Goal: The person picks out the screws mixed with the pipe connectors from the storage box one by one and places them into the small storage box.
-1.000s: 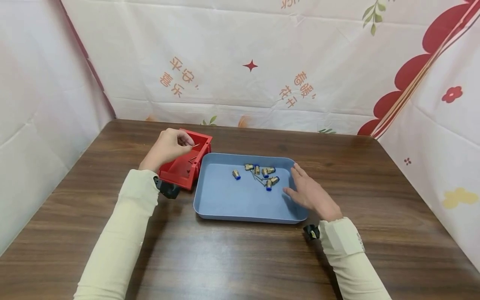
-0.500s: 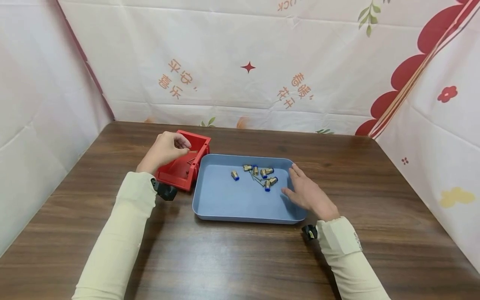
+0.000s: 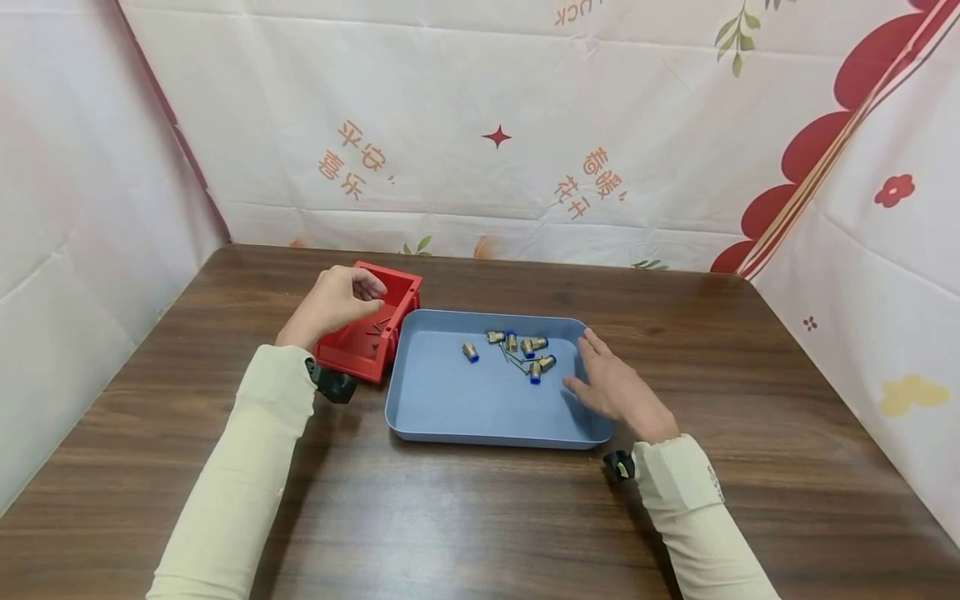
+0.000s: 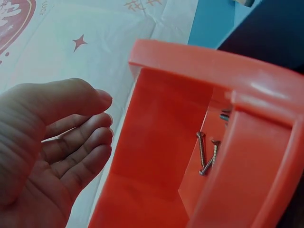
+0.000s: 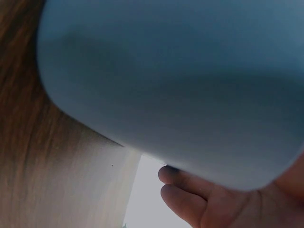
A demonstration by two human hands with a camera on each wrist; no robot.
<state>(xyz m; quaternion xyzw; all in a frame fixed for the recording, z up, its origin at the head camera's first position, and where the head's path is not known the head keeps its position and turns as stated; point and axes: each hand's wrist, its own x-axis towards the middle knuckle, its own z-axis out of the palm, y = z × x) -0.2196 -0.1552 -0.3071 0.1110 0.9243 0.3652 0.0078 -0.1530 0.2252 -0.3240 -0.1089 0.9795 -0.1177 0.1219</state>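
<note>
My left hand hovers over the red bin, its fingers loosely bent and nothing between thumb and fingertips. In the left wrist view, a small gap separates the thumb from the fingers, and several screws lie on the bin's floor. At the right end of the blue tray, my right hand rests against the rim with fingers straight and thumb spread over the inside. Several brass fittings with blue ends lie in the tray, with a few thin screws among them. The right wrist view shows mostly the tray's outside.
Bin and tray stand side by side on a brown wooden table, the bin's right side close to the tray's left end. A printed white cloth hangs behind the table and along both sides.
One second ago my left fingers pinched a screw. Half a second ago it showed just below the fingertips; now it is out of the hand. My right hand has kept its place.
</note>
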